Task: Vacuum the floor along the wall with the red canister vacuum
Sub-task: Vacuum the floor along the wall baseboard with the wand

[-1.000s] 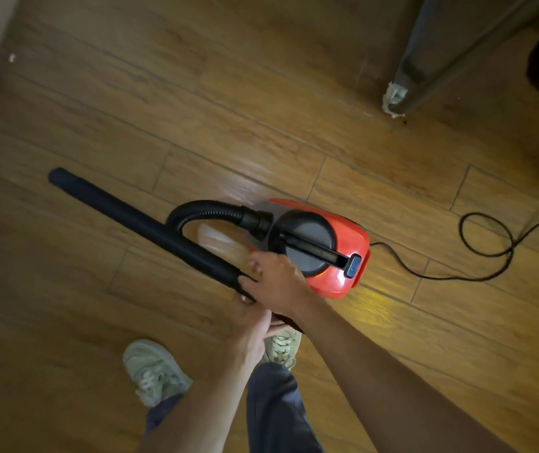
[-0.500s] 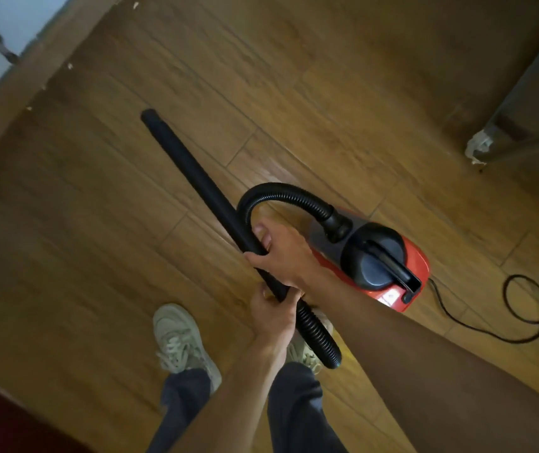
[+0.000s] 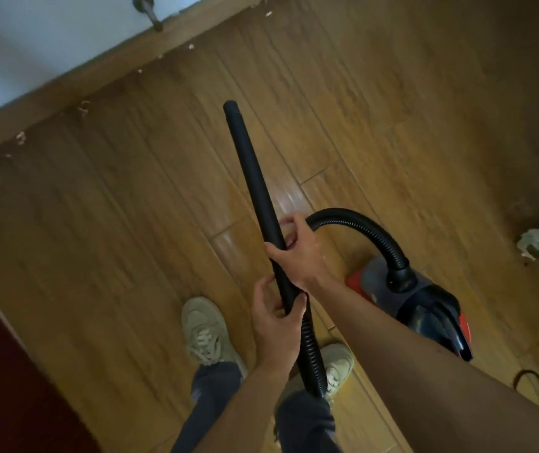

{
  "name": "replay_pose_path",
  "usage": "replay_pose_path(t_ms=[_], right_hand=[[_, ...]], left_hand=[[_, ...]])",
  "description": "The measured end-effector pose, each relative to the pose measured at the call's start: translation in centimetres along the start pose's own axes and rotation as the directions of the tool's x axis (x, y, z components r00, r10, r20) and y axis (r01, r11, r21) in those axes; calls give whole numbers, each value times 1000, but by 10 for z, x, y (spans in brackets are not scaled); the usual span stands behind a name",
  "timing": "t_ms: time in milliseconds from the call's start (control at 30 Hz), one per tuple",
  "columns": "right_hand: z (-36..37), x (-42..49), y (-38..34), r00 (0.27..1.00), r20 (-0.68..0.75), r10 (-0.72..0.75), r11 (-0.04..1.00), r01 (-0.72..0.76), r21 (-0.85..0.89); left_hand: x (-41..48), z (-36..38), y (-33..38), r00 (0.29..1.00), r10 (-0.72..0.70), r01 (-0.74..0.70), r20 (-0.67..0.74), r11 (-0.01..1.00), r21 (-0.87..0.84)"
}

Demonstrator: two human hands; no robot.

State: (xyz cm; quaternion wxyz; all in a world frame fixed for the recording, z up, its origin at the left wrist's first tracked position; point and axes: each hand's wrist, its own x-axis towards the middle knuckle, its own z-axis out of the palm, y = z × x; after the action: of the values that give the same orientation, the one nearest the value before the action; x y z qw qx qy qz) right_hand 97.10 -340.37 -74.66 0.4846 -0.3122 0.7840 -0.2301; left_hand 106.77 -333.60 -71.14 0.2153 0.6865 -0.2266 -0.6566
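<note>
Rigid, likely light wand (image 3: pixel 253 178) gripped by right hand (image 3: pixel 301 253) mid-shaft and left hand (image 3: pixel 273 317) at its joint with the flexible hose (image 3: pixel 310 354); judged a sound steering hold

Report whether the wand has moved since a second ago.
Yes. The wand has brought its tip closer to the baseboard and the debris along it.

Brown wood planks cover the floor (image 3: pixel 98 223), glossy near the centre. At 11 o'clock a pale wall (image 3: pixel 33 44) meets a wooden baseboard (image 3: pixel 65 93), with white scraps (image 3: pixel 82 107) just beside it. At 8 o'clock is a dark red surface (image 3: pixel 0 371).
</note>
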Motion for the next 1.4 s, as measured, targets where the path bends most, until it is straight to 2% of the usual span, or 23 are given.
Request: replay_pose_path(t_ms=[300,600,833,1067,1300,1400], right_hand=[[75,29,-67,994,89,-65,993,73,-94],[143,49,-130,970,224,-95,990,115,-79],[181,53,-158,946,313,-82,992,106,-62],[210,68,-161,912,407,-53,990,100,-96],[226,86,-154,842,535,-70,966,192,-176],[235,101,-160,825,559,-86,961,216,-171]], left_hand=[[33,-59,54,994,-70,53,-82,978,-201],[70,-122,86,966,-125,47,-227,946,-320],[83,-150,98,944,-174,41,-279,903,-427],[100,-150,96,880,-200,-51,-431,863,-503],[114,-136,94,785,-217,-142,-581,849,-509],[137,-137,94,769,-219,-177,-601,830,-530]])
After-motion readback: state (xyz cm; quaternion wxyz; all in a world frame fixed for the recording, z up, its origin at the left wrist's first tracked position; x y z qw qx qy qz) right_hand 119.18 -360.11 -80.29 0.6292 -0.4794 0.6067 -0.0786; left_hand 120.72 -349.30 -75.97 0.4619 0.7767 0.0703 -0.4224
